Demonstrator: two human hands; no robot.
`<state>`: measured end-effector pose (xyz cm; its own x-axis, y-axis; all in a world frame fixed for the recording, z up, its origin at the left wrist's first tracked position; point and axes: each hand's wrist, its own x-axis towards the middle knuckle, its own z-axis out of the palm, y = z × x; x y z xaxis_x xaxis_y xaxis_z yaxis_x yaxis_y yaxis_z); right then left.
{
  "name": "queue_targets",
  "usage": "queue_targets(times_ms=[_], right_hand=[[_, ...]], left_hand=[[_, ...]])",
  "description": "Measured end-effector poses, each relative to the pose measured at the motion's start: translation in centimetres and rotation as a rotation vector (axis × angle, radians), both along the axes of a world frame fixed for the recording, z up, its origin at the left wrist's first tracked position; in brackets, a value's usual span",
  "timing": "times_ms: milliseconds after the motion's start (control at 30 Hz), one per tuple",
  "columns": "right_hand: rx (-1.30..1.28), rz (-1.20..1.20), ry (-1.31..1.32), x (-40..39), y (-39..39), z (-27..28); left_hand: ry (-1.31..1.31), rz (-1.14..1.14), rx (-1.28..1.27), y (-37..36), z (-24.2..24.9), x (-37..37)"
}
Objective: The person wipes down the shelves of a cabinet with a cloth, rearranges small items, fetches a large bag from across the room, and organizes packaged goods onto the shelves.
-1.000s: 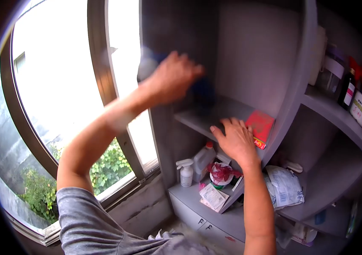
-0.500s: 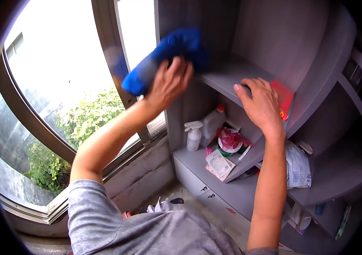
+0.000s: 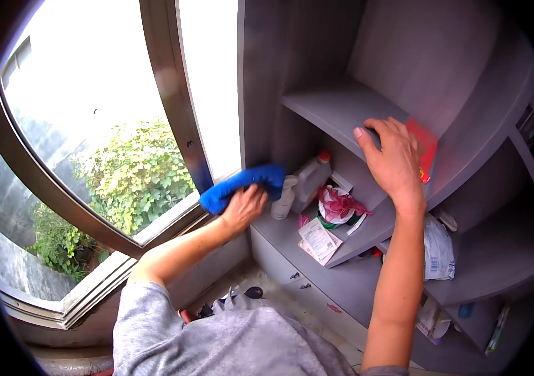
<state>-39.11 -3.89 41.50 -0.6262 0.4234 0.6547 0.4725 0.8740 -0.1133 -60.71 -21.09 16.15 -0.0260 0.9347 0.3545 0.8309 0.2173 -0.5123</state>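
A bunched blue cloth (image 3: 232, 187) is in my left hand (image 3: 245, 205), whose fingers press on it against the side panel of the grey cabinet (image 3: 265, 100), close to the window frame. My right hand (image 3: 393, 153) is at the edge of the upper shelf (image 3: 336, 103), fingers loosely bent and apart, holding nothing. Partly behind those fingers lies a red booklet or packet (image 3: 428, 149) on the shelf. A white spray bottle (image 3: 283, 199) stands just right of the cloth, its top close to my left hand.
Beside the spray bottle are a grey jug with a red cap (image 3: 312, 178), a red-and-white plastic bag (image 3: 340, 205) and some papers (image 3: 320, 241). A silvery package (image 3: 437, 250) sits on the right shelf. The window (image 3: 110, 94) is at left, with shrubs outside.
My left hand has moved down with the blue cloth, from above the upper shelf's level to beside the spray bottle. My right hand stays at the shelf edge.
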Motion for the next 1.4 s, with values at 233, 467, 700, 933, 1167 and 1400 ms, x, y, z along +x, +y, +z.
queue_targets(times_ms=[233, 467, 700, 933, 1167, 1400], right_hand=[[0.019, -0.015, -0.001, -0.1, 0.1, 0.0], [-0.174, 0.279, 0.488, -0.3, -5.1, -0.7], [-0.944, 0.545, 0.611, 0.2, -11.1, -9.2], [-0.013, 0.147, 0.651, -1.2, -8.0, 0.7], [-0.380, -0.230, -0.250, -6.6, 0.8, 4.3], [-0.091, 0.116, -0.389, -7.3, -3.7, 3.9]], left_hand=[[-0.913, 0.062, -0.983, -2.7, -6.7, 0.1], [-2.181, -0.482, -0.090, -5.6, 11.7, 2.2], [-1.654, -0.994, 0.518, -2.0, 13.1, 10.5], [-1.885, -1.058, 0.579, -3.1, 11.7, 9.9], [-2.024, -0.831, 0.287, -3.9, 7.2, 11.9], [-1.946, -0.757, 0.010, -4.4, 6.4, 12.6]])
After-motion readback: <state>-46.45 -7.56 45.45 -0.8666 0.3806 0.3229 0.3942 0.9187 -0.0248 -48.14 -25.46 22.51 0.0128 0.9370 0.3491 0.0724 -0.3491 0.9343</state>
